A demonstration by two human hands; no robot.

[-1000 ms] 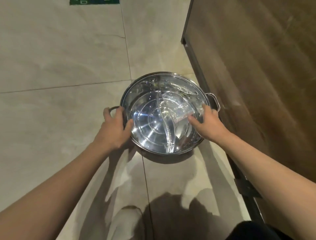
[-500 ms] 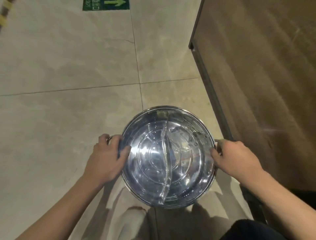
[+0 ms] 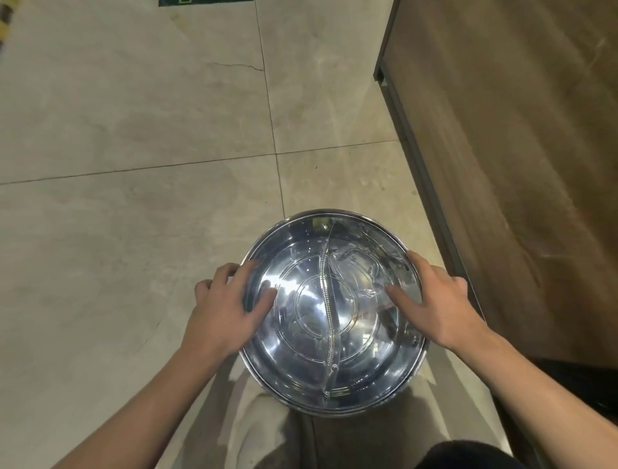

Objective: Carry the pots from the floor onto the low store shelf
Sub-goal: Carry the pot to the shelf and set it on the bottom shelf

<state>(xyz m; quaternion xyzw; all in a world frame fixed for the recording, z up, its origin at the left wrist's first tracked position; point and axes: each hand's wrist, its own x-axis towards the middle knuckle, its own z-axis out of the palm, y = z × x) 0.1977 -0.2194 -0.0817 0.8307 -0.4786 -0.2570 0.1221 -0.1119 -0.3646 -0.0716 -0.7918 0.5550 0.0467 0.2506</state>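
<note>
The pot point(image 3: 334, 311), a wide shiny steel one with a curved divider point(image 3: 329, 318) running front to back through its middle, is held up over the floor point(image 3: 133, 167) just left of the shelf point(image 3: 518, 167), seen from the head camera looking straight down. The left hand point(image 3: 224, 318) grasps the left rim, thumb inside the pot and fingers curled over the outside; the right hand point(image 3: 441, 308) grasps the right rim the same way, thumb lying inside on a clear plastic bag point(image 3: 364, 271) in the right half. No brand or label can be read on the pot; a green floor sign point(image 3: 204, 2) at the top edge is cut off, its writing unreadable. The shelf's brown wood-grain top runs along the right, its dark front edge close beside the pot's right rim. Pale tiles lie open to the left and ahead.
</note>
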